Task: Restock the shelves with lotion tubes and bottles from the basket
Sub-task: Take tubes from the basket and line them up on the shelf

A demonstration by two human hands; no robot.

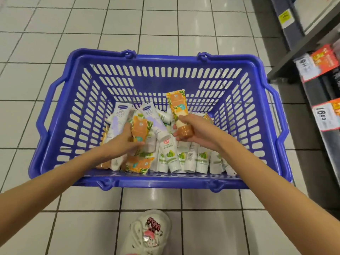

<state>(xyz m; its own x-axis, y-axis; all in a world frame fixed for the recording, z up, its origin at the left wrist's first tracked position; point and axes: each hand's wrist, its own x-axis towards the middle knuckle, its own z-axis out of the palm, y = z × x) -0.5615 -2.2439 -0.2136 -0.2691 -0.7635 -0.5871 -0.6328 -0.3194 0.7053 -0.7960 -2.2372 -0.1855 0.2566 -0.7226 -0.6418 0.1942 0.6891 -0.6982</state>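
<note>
A blue plastic basket point(158, 182) sits on the tiled floor, holding several lotion tubes. My right hand point(191, 130) grips an orange tube point(178, 107) near its orange cap and holds it upright above the pile. My left hand point(127, 138) reaches into the basket and grips a second orange tube point(140, 130) that lies among the others. White tubes with green labels point(171, 159) stand along the near wall. Two white tubes with blue logos point(120, 115) lean at the back of the pile.
Dark shelves point(301, 43) with white and orange price tags point(325, 115) run down the right side. A white shoe point(149, 234) stands on the tiles just in front of the basket. Open white tiled floor point(55, 34) lies left and beyond.
</note>
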